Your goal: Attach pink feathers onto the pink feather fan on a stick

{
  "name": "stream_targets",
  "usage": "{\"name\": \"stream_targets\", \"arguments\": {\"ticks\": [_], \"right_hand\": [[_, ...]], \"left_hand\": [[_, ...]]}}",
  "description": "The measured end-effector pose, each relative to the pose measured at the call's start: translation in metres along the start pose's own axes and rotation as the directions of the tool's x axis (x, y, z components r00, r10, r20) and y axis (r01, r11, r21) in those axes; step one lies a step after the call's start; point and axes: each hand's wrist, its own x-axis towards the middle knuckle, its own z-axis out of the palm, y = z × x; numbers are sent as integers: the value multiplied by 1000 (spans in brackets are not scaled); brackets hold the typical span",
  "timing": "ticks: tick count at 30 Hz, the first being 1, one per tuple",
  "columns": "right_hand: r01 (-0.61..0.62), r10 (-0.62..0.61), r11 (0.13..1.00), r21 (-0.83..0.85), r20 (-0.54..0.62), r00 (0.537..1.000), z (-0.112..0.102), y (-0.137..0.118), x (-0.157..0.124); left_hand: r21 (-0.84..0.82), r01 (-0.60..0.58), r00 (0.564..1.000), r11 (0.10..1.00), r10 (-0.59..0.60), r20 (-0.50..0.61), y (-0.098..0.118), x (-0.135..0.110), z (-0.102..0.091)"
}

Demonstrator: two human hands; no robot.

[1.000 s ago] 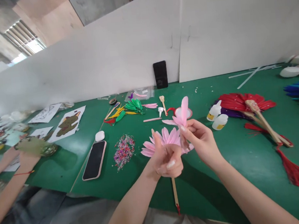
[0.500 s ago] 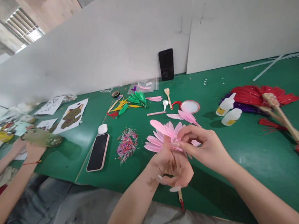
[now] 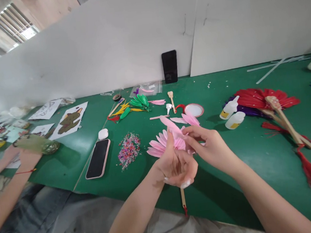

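A single pink feather [image 3: 172,126] is raised between my two hands, its tip pointing up and left. My left hand [image 3: 178,167] has its thumb pressed against the feather, with the other fingers curled in. On the right, my right hand [image 3: 212,148] pinches the feather near its lower end. Beneath both hands lies a pink feather fan [image 3: 156,147], partly covered by them. Its wooden handle [image 3: 183,198] sticks out below my left hand toward the table's front edge and ends in a red cord. More loose pink feathers [image 3: 190,119] lie just beyond my right hand.
Left of the fan are a pile of coloured chips [image 3: 129,150] and a phone [image 3: 98,159]. Two glue bottles [image 3: 229,108] and a red feather fan [image 3: 264,98] lie to the right. Green feathers [image 3: 140,102] lie farther back. Another person's hands [image 3: 29,152] work at far left.
The pink feather has swung more upright between my hands. My left fingers have curled in further. The whole view has shifted slightly.
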Motion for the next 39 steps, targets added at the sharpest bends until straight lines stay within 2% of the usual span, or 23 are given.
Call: {"name": "stream_targets", "arguments": {"ticks": [4,7,10,14,16,22,30,34,39], "right_hand": [[-63,71,978,200,-30,997,-1,-1,3],[-76,93,972,223,-68,993,0,-3,1],[70,-62,993,92,-87,994,1,-4,-3],[296,-306,942,-158,-44,951,1,-5,-6],[341,-358,915,-215,-45,933,1,-6,-7],[398,-436,840,-367,-22,900,4,-6,-8],[418,-443,763,-492,73,894,-3,-7,-7],[437,-468,712,-549,92,879,-4,-8,-6],[441,-492,682,-583,80,867,-2,-5,-5]], "left_hand": [[4,3,1000,1000,-3,24,-1,1,-1],[15,11,1000,1000,-11,18,0,0,1],[10,3,999,1000,-3,47,0,-2,3],[0,49,997,999,-49,54,1,-4,2],[0,67,995,998,-67,69,0,-4,-2],[-3,38,974,999,-36,222,-3,1,-16],[116,76,997,990,-77,5,2,6,-13],[120,48,990,992,-31,-140,0,12,-14],[122,17,987,992,3,-160,-2,14,-15]]}}
